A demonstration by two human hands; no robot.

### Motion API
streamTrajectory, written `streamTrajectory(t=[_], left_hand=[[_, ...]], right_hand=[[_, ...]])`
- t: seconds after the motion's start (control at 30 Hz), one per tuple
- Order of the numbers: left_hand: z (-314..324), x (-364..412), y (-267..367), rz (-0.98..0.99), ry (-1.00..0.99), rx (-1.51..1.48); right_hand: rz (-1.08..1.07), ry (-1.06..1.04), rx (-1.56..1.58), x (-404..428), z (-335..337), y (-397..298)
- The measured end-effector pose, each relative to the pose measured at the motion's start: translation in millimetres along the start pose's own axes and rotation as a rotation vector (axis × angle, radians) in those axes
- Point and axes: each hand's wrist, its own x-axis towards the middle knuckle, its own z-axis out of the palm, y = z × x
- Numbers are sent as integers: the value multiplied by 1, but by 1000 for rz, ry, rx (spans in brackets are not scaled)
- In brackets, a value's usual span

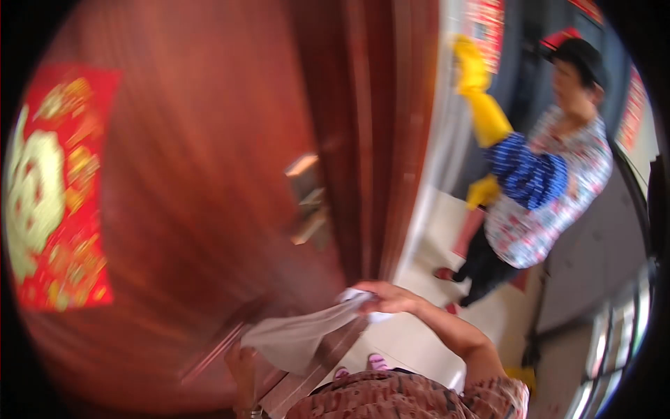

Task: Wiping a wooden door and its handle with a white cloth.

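A pale, thin cloth point(298, 335) is stretched between my two hands in front of a reddish-brown wooden door point(209, 157). My right hand point(390, 298) grips one end of it, bunched white around the fingers, close to the lower door frame. At the cloth's other end, lower and to the left, my left hand point(242, 361) holds its edge; the fingers are blurred. Above my hands, the metal door handle point(309, 201) shows on the door, smeared by motion.
A red paper decoration point(63, 188) with gold figures hangs on the door. To the right, another person point(544, 173) in yellow rubber gloves point(479, 78) reaches up to the wall. Pale floor tiles point(413, 340) lie beneath my pink sandals point(376, 361).
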Motion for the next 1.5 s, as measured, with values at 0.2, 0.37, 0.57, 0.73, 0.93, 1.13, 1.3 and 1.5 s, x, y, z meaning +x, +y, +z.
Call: streamTrajectory(t=[0.2, 0.37, 0.57, 0.73, 0.93, 1.13, 1.3, 1.5], left_hand=[[-80, 32, 83, -144, 250, -1056], [-120, 82, 172, 354, 188, -1216], [-142, 135, 256, 764, 306, -829], [-175, 197, 323, 1111, 595, -341], [-201, 275, 406, 1194, 840, -2], [-200, 342, 410, 883, 1194, 1134], [-168, 347, 406, 902, 1330, 1223], [-119, 304, 378, 936, 1105, 1287]], right_hand=[[-395, 214, -571, 48, -8, -62], [-788, 734, -1020, 102, -39, -163], [-466, 434, 537, 153, -78, -261], [-942, 543, 620, 194, -103, -328], [-1255, 898, 189, 220, -147, -422], [-1423, 1219, -1377, 249, -162, -446], [-1503, 1159, -1111, 269, -151, -421], [-927, 1366, -1395, 238, -122, -356]])
